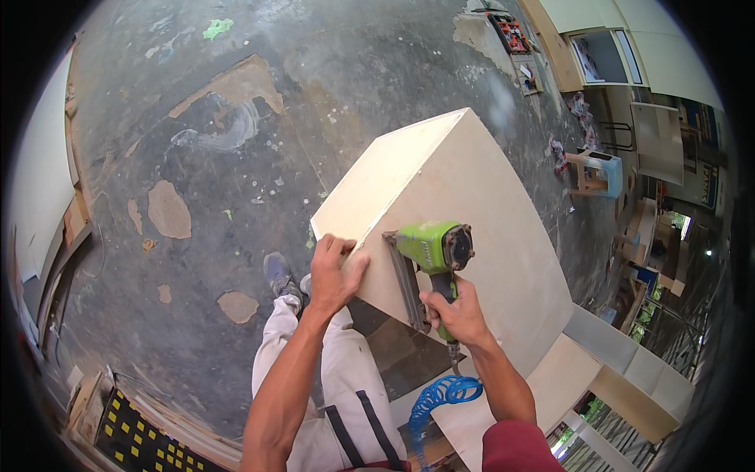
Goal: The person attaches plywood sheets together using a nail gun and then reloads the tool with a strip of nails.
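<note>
A large box of pale wooden panels (480, 189) stands in front of me. My right hand (459, 313) is wrapped round the handle of a green and black pneumatic nail gun (425, 244). Its nose lies against the top panel, close to the left edge, and its long magazine points back toward me. From the handle's base runs a coiled blue air hose (440, 393). My left hand (336, 271) grips the box's near left edge, thumb on top and fingers bent over the side, a little left of the gun's nose.
Grey, patched concrete floor (212, 157) spreads to the left. An orange tool case (510, 33) lies far off. A blue-topped stool (604, 175) stands at the right, with pale cabinets (637, 385) nearer. White panels (39, 165) lean at the left rim.
</note>
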The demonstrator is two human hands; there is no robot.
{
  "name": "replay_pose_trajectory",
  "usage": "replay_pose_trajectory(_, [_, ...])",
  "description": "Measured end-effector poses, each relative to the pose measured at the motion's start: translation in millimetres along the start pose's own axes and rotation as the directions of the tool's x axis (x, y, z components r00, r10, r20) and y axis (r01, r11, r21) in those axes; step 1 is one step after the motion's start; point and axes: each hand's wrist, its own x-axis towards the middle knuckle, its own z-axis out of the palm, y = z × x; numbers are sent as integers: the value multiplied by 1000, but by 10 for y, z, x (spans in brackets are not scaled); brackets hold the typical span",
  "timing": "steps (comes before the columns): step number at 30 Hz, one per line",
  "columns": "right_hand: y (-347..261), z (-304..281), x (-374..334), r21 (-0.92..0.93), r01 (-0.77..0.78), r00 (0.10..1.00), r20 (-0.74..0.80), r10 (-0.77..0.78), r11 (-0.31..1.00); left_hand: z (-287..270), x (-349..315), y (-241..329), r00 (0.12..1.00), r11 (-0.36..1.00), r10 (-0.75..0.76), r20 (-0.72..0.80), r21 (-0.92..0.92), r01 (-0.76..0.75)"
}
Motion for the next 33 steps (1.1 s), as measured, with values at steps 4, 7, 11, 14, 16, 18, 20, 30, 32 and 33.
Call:
replay_pose_trajectory(4, [44, 53, 38, -7, 29, 1000, 3, -29, 1000, -248, -281, -83, 982, 979, -185, 39, -81, 188])
replay_pose_trajectory(7, [19, 110, 30, -36, 28, 1000, 6, -28, 999, -263, -333, -128, 976, 966, -218, 10, -141, 217])
replay_pose_trajectory(11, [8, 151, 37, -65, 36, 999, -9, -37, 997, -263, -346, -201, 981, 970, -192, 24, -148, 193])
replay_pose_trajectory(14, [-53, 205, 10, -72, 26, 998, -48, -30, 997, -275, -333, -211, 983, 973, -177, 46, -143, 182])
replay_pose_trajectory(16, [-81, 222, -6, -75, 19, 998, -53, -23, 997, -275, -335, -224, 985, 974, -167, 51, -149, 173])
replay_pose_trajectory(18, [-77, 220, -8, -84, 16, 999, -48, -20, 996, -266, -335, -244, 987, 974, -152, 51, -163, 158])
replay_pose_trajectory(20, [-19, 179, 10, -98, 17, 999, -33, -20, 995, -264, -341, -253, 991, 981, -129, 38, -142, 133])
replay_pose_trajectory(30, [190, 333, -200, -6, -27, 1000, -8, 27, 1000, -277, -388, -246, 988, 969, -146, 46, -196, 152])
replay_pose_trajectory(32, [212, 397, -241, 3, -32, 999, 9, 32, 999, -281, -420, -243, 993, 976, -111, 33, -184, 116])
replay_pose_trajectory(33, [225, 421, -269, 7, -36, 999, 13, 36, 999, -278, -435, -231, 995, 978, -94, 30, -182, 98])
